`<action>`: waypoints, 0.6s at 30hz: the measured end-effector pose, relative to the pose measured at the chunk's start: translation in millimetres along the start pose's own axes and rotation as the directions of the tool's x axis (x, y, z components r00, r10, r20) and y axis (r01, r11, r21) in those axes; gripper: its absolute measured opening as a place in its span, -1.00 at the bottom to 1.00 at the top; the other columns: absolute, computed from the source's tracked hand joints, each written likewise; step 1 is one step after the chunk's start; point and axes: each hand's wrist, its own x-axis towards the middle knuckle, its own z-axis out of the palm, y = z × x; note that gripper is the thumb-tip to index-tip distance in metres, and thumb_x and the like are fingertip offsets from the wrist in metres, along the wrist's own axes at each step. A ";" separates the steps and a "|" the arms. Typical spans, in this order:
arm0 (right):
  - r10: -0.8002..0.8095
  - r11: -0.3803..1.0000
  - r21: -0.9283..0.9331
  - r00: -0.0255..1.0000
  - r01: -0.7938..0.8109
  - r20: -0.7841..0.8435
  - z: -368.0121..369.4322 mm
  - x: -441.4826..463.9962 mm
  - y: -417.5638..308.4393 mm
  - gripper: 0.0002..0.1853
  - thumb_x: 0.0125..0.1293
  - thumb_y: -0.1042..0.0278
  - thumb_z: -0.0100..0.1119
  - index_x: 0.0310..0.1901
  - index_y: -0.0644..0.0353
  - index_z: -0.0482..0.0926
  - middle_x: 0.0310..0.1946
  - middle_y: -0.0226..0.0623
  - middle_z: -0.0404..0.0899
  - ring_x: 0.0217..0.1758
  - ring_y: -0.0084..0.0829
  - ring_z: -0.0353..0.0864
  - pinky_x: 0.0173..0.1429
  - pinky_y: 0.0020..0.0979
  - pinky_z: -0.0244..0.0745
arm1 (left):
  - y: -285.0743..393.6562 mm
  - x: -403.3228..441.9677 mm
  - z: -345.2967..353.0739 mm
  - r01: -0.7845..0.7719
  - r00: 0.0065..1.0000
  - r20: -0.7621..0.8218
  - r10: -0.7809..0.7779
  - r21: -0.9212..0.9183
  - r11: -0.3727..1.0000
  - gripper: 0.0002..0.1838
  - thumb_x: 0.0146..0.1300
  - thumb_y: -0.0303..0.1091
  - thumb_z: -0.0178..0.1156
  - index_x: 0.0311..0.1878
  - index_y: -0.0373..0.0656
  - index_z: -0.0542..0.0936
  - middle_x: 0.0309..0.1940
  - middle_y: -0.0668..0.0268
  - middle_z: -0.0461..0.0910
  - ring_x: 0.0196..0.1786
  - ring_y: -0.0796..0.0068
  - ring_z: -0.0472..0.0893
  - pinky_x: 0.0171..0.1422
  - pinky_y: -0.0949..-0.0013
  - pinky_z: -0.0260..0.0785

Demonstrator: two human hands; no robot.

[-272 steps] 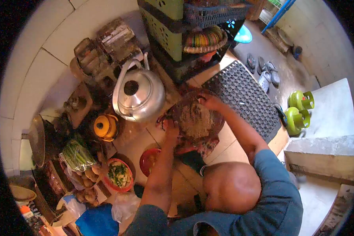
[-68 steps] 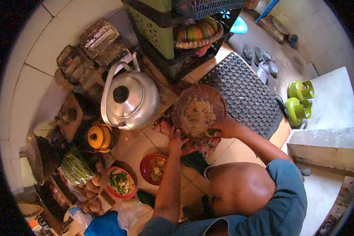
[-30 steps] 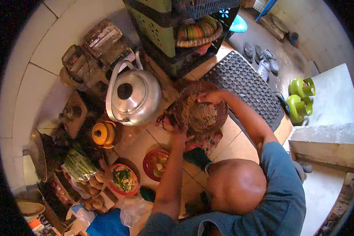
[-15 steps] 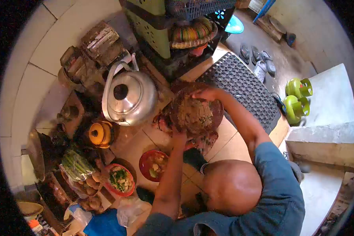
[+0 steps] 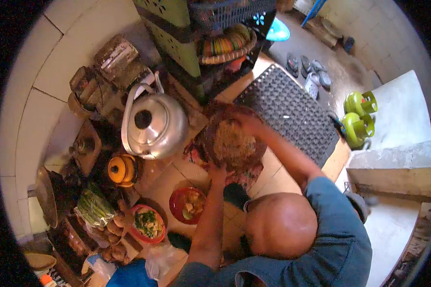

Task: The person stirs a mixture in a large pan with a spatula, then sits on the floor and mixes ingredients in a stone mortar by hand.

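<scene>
Obscured and cropped items, head view.
Right hand (image 5: 246,123): fingers blurred against the bowl (image 5: 209,138); grip unreadable. Left hand (image 5: 217,171): fingertips lost in shadow. Contents (image 5: 232,141): too indistinct to identify. Rack (image 5: 170,48), basket (image 5: 230,16): cut by top edge. Shirt (image 5: 340,234): cut by bottom edge.

Dark brown bowl (image 5: 256,152), tan contents (image 5: 231,143)

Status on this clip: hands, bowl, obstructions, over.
Left hand at near rim of dark bowl; right hand over its far side, grip unclear. Brown contents inside. Kettle to the left; nothing visibly blocking hands.
</scene>
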 end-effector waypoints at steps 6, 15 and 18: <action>-0.061 0.948 -0.317 0.995 0.034 -0.077 61.3 -63.7 -23.4 -0.45 0.34 -0.05 -0.06 0.32 -0.07 0.26 0.14 0.03 0.42 0.12 -0.03 0.50 0.09 -0.05 0.43 | -5.2 -4.3 -2.3 -0.009 0.998 0.063 0.011 -0.035 0.999 -0.15 0.23 -0.34 0.13 0.45 -0.19 -0.15 0.41 -0.04 -0.20 0.30 -0.17 0.23 0.09 0.05 0.48; 0.004 0.988 -0.156 0.999 -0.010 -0.042 52.2 -29.8 -10.9 -0.43 0.32 -0.08 -0.07 0.33 -0.12 0.25 0.13 0.00 0.46 0.16 -0.01 0.47 0.16 -0.05 0.40 | -1.9 -7.5 -0.7 -0.042 0.986 0.160 0.034 0.047 0.998 -0.12 0.24 -0.35 0.10 0.46 -0.17 -0.25 0.44 0.01 -0.43 0.36 -0.23 0.11 0.17 -0.01 0.46; -0.174 0.896 -0.444 0.936 0.021 -0.307 85.2 -70.6 -31.6 -0.44 0.33 -0.08 -0.08 0.33 -0.14 0.24 0.13 -0.04 0.47 0.17 -0.06 0.47 0.18 -0.10 0.40 | 19.0 -29.4 12.0 0.022 0.999 -0.033 -0.016 0.195 0.980 -0.12 0.25 -0.38 0.08 0.46 -0.15 -0.28 0.45 0.02 -0.49 0.37 -0.26 0.08 0.18 -0.07 0.45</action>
